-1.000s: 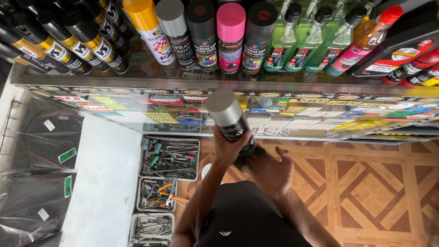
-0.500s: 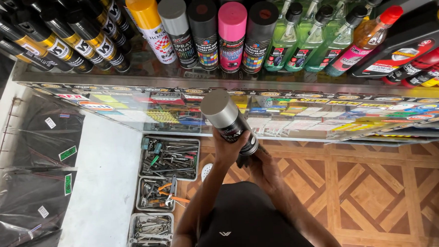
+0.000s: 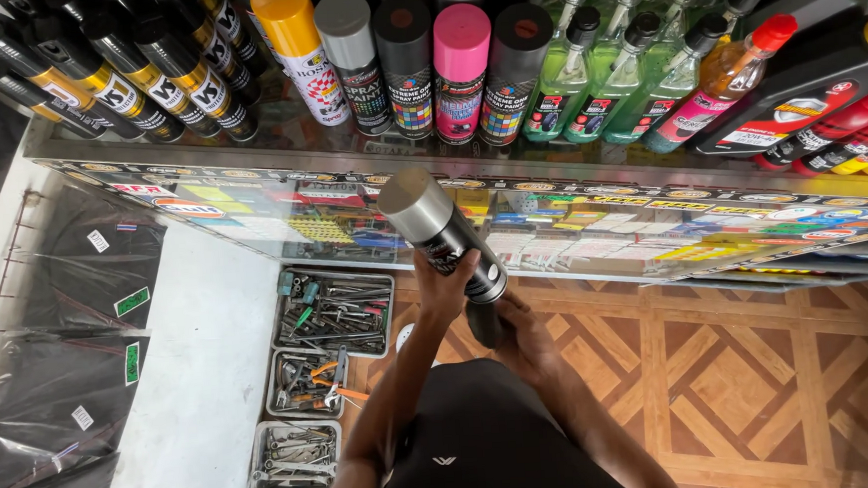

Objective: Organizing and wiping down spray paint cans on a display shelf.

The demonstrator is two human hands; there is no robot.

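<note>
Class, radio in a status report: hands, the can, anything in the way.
Left hand grips silver-capped spray can, tilted. Right hand holds a dark object at its base. Glass shelf of cans close ahead.

My clothing: one black top, plain fabric, with a small white winged logo on the chest. My left hand and right hand: bare, forearms uncovered, no gloves, rings or watch visible.

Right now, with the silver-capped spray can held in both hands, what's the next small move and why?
Probably lift the silver-capped black spray can toward the row of capped spray cans on the glass counter. The left hand grips its middle, the right hand holds a second dark can below it, and the silver cap already tilts toward that row.
</note>
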